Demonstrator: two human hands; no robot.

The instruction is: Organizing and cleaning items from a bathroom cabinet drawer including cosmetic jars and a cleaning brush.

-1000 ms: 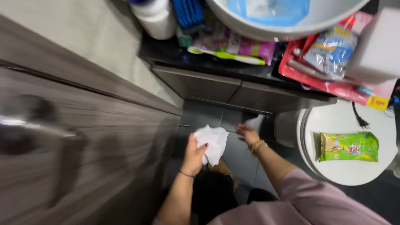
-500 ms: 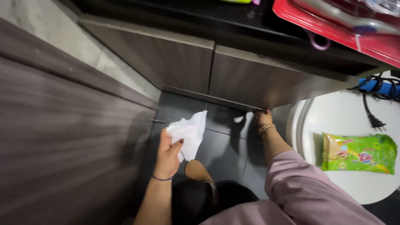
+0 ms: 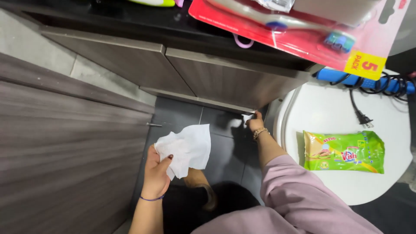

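Grey wood-grain cabinet door [image 3: 225, 82] under the dark counter shut, with the right hand [image 3: 255, 124] hooked at its lower corner; no wiping of it under way. Hands apart. White wipe [image 3: 187, 147], crumpled and soft, clamped in the left hand [image 3: 157, 172] above the dark floor tiles [image 3: 225, 147].

left hand [image 3: 157, 173] fingers clenched, right hand [image 3: 255, 125] outstretched
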